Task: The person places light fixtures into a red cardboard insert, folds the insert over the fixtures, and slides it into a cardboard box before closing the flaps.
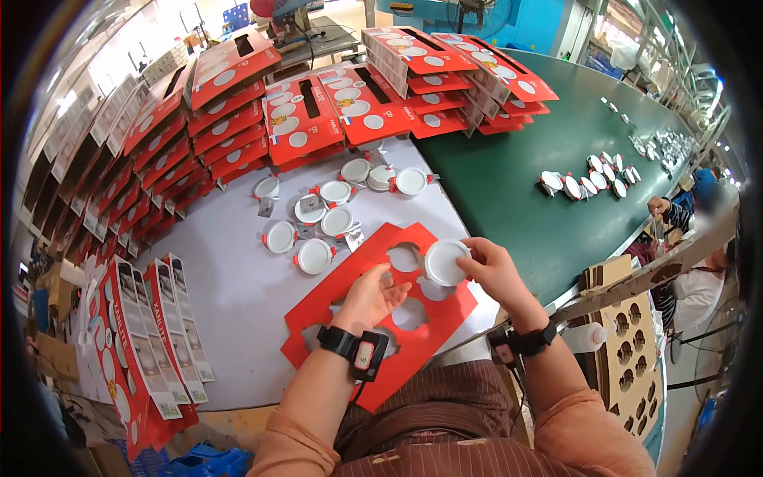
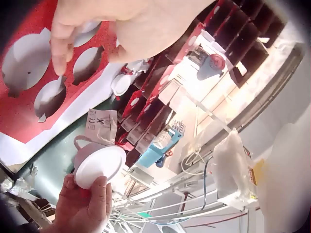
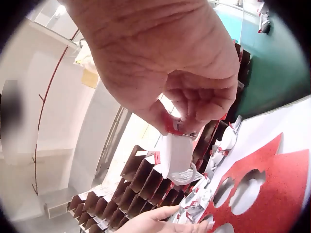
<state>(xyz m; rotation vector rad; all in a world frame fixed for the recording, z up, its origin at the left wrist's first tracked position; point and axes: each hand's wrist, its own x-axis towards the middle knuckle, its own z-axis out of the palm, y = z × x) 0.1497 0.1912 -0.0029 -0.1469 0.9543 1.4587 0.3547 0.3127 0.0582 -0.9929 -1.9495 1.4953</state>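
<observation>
A white round downlight with red clips is pinched between the thumb and fingers of my right hand, raised over the right edge of a red card sheet with round cut-outs. In the left wrist view its white disc faces the camera; a small printed label hangs beside it. The right wrist view shows the fingers at a red clip on the white body. My left hand lies over the middle of the sheet, fingers loosely bent and holding nothing.
Several more downlights lie on the white table. Red printed boxes are stacked along the back and left; flat ones lie front left. More lights sit on the green belt. Another person sits far right.
</observation>
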